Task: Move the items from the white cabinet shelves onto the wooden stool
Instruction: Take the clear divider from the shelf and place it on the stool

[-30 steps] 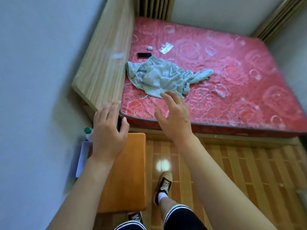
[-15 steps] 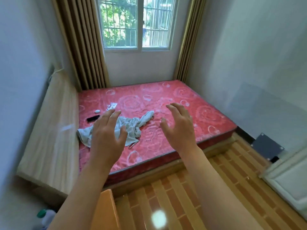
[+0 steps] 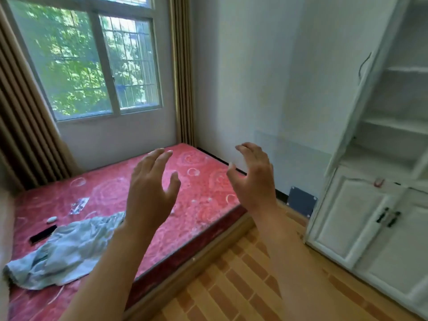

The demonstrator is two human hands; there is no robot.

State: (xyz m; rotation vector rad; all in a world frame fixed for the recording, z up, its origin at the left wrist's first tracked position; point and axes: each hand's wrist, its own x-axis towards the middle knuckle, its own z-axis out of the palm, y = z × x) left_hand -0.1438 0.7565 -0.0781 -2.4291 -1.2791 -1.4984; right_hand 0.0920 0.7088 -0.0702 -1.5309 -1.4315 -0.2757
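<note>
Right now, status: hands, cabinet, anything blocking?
Left hand and right hand open, empty, raised. White cabinet at right, lower doors shut; shelves blurred, contents unclear. Stool out of view. Tiled floor looks unobstructed.

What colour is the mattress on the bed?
The mattress is red with pale swirly circle patterns, seen in the head view.

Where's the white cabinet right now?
In the head view the white cabinet stands at the far right against the wall, beyond the right hand, with open shelves above its closed doors.

Red mattress (image 3: 203, 181) under crumpled cloth (image 3: 67, 249)
</note>
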